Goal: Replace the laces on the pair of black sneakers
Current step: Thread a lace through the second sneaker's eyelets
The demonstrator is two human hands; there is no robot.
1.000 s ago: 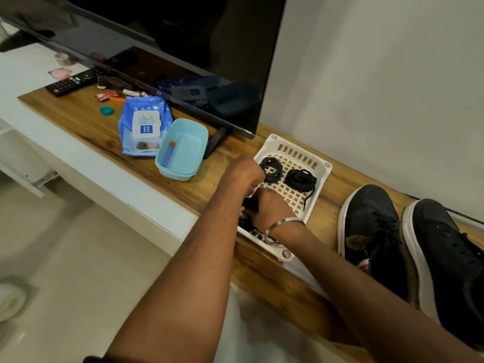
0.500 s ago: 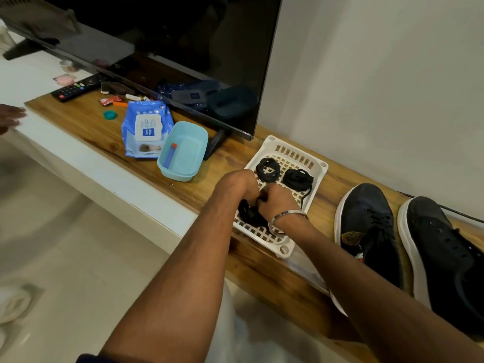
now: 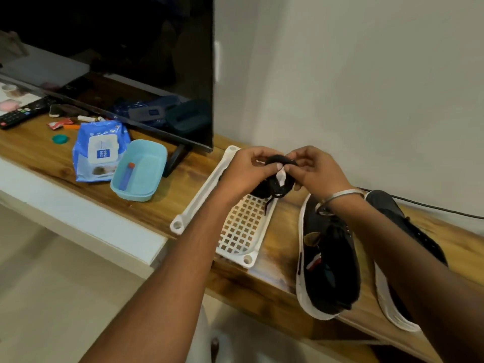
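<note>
My left hand and my right hand hold a coiled black lace bundle up above the far end of the white plastic basket. Both pinch it between thumb and fingers, and a small white band shows on the coil. More black lace lies in the basket under my hands, mostly hidden. Two black sneakers with white soles sit on the wooden shelf to the right: the left sneaker and the right sneaker, which is partly covered by my right forearm.
A television stands at the back left on its foot. In front of it are a light blue tub, a blue wipes pack, a remote and small clutter. A black cable runs along the wall.
Both hands have lifted out of the basket, bringing one coiled black lace up with them. The view has swung slightly left and closer.
</note>
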